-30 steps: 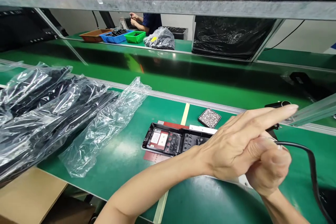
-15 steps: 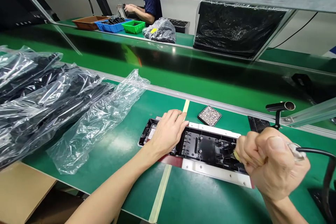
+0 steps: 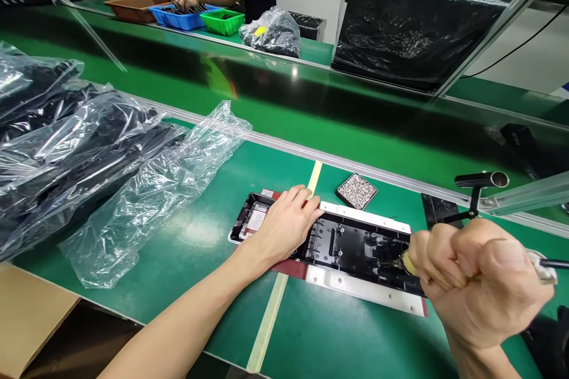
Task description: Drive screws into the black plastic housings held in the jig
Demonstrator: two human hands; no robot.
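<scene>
L hand (image 3: 288, 222) moved, unclenched on 1 blk case (image 3: 353, 243) | R hand (image 3: 478, 281) clamped on 1 tool (image 3: 407, 262)

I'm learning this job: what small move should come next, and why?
Perhaps settle the corded tool tip-first inside the black housing: the right hand grips it, its tip points in there, and the left hand rests across the housing.

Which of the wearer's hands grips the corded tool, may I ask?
The right hand, closed around the tool; the left hand lies over the black housing.
</scene>
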